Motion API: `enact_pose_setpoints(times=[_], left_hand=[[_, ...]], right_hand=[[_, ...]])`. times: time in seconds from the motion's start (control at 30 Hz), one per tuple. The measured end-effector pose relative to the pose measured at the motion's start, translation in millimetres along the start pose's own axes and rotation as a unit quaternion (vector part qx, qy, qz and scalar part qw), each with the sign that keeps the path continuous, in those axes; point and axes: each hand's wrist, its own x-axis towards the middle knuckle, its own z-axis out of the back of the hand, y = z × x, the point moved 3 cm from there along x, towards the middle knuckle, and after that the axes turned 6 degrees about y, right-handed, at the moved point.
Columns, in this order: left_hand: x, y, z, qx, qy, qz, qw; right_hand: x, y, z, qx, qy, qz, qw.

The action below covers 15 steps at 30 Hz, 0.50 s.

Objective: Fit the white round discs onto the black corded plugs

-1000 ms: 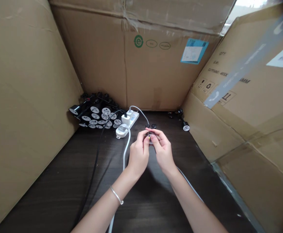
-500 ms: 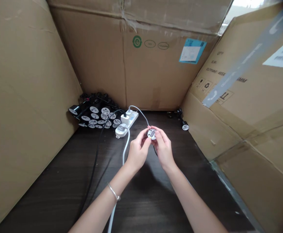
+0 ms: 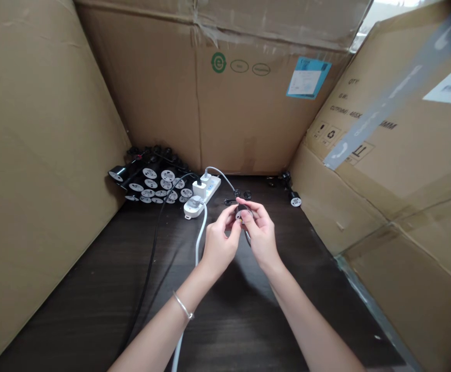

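Over the middle of the dark tabletop, my left hand [image 3: 221, 238] and my right hand [image 3: 261, 232] both grip a small round black device [image 3: 243, 211] with a pale end face. My fingers wrap its sides, and the right thumb presses on the face, hiding part of it. Black parts [image 3: 236, 198] show just beyond the fingertips; their link to the device is hidden. A grey cable [image 3: 225, 177] runs from a plug towards my hands and passes out of sight behind them.
A white power strip [image 3: 214, 191] with plugs lies left of my hands. Several black cylindrical devices [image 3: 151, 182] are piled at the back left. Another device [image 3: 295, 199] lies at the right. Cardboard boxes [image 3: 244, 124] wall in the dark table [image 3: 105, 305].
The device has tilted between my fingers, so its pale face shows less and its dark side more. Black parts beyond my fingertips have come into view. My right thumb has moved slightly lower.
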Motion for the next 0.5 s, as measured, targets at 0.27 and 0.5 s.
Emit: enact_pose_setpoints(times=[0.27, 0.5], left_hand=[[-0.5, 3.5, -3.5, -0.062, 0.015, 0.014, 0.998], [4.5, 8.3, -5.8, -0.108, 0.016, 0.038, 0.993]], right_hand=[[-0.1, 2.2, 2.9, -0.025, -0.018, 0.036, 0.999], [3.9, -6.6, 4.0, 0.048, 0.005, -0.028, 0.998]])
